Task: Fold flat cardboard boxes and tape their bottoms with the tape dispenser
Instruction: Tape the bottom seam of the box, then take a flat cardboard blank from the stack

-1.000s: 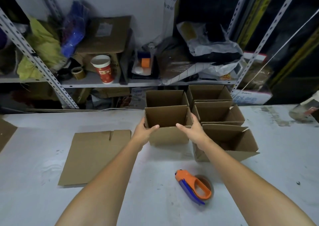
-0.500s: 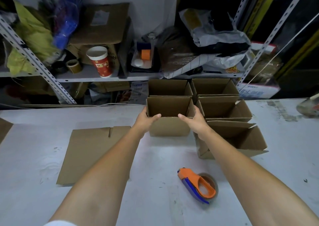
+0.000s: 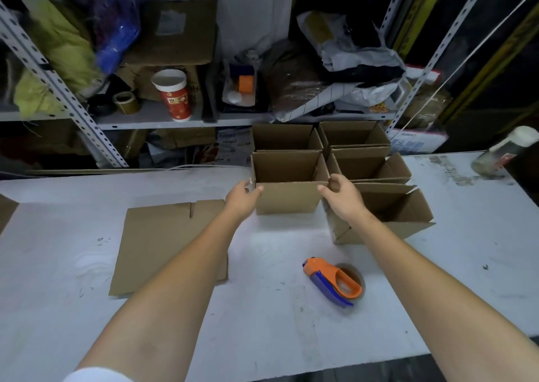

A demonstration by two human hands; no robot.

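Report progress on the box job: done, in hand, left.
Done: four other boxes stand folded open at the far side of the table; their bottoms are hidden. In hand: the left hand grips the front-left box, and the right hand is at its other corner. Left: a flat cardboard sheet lies unfolded; the tape dispenser lies idle.

A red paper cup [image 3: 174,99] on the shelf has a white patch with the letter W; the rest of its print is too blurred to read. Below the shelf, a package [image 3: 233,140] shows blue lettering beginning with F. A white box [image 3: 417,142] bears blue Chinese characters. Neither can be read.
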